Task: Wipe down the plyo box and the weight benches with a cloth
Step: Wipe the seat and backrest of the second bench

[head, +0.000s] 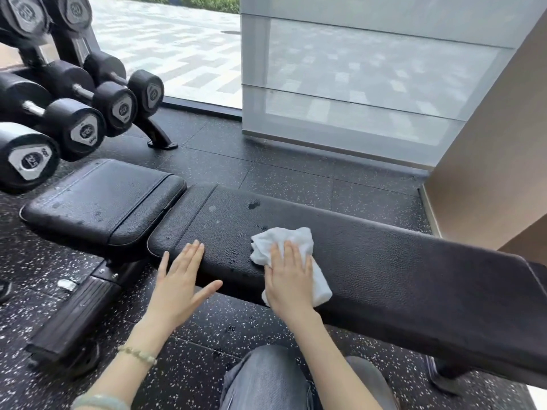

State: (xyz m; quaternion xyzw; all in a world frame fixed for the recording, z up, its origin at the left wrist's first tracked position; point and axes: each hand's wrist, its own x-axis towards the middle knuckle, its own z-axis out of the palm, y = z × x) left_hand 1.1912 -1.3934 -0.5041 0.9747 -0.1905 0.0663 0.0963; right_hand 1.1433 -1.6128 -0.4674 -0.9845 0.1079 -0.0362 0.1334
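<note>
- Weight bench (384, 261): a black padded bench lying flat across the middle of the scene, on a speckled black rubber floor (266, 173).
- Its separate seat pad (103, 199) sits at the left end, with a narrow gap between it and the long back pad.
- A dumbbell rack (159, 134) stands just beyond the seat pad at far left. Rows of black dumbbells (74, 131) on it overhang that end, their end caps facing the viewer.
- A lowered translucent window blind (355, 84) hangs far behind the bench, and a tan wall panel (488, 173) rises at the right, close to the bench's far right edge.
- The bench's dark frame (74, 315) reaches toward the near left beneath the seat pad.
- A bent knee in grey jeans (266, 380) is just in front of the back pad's near edge.
- Wet spots (253, 205) dot the back pad near its far edge.
- Cloth (287, 241): white and crumpled, on the middle of the back pad and draping over its near edge.
- Right hand (288, 279): flat on the cloth, fingers straight and pressing down, not gripping.
- Left hand (180, 285): open and spread, fingertips on the near left end of the back pad. A beaded bracelet (137, 353) is on that wrist.
- The bench's long axis runs left to right, angling nearer toward the right, with the seat end pointing left toward the rack.
</note>
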